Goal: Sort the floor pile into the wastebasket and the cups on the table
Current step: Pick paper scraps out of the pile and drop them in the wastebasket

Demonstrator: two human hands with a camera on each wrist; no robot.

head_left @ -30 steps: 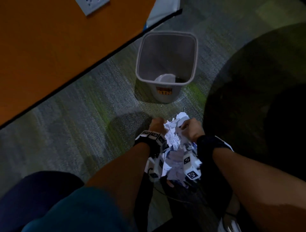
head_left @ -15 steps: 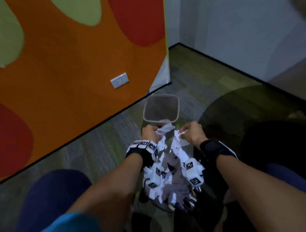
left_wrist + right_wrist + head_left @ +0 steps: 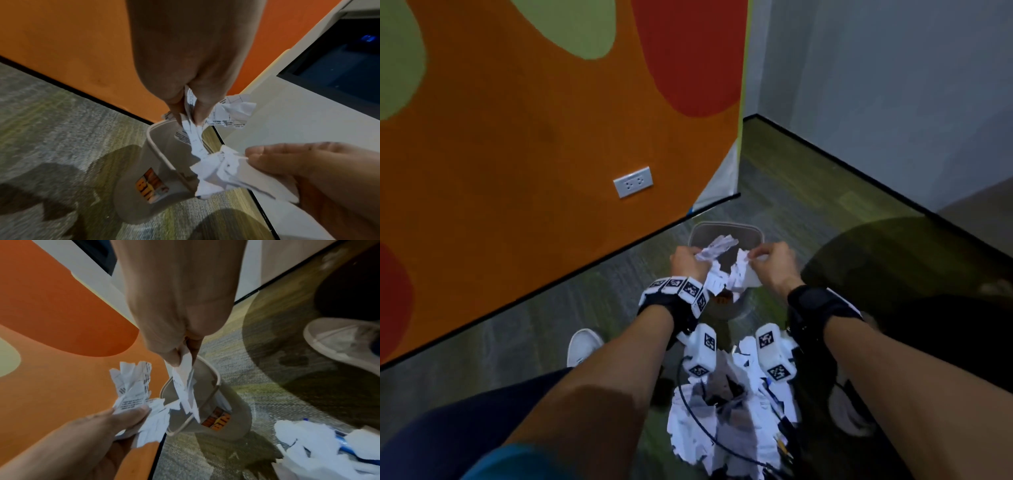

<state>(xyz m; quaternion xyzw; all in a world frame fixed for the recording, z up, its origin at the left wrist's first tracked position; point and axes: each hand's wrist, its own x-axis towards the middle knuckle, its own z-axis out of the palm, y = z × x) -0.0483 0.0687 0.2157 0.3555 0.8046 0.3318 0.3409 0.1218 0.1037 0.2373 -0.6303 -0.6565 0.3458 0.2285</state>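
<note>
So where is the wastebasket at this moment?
In the head view the wastebasket stands on the carpet near the orange wall, directly under the paper scraps that both hands hold, beyond the floor pile.

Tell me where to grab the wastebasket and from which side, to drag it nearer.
Probably pinch the wastebasket by its top rim on the near wall, coming from above: it stands upright and open-topped. Both the left hand and right hand hold crumpled paper first.

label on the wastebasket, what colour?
Orange, with dark lettering; the label on the wastebasket shows best in the left wrist view.
</note>
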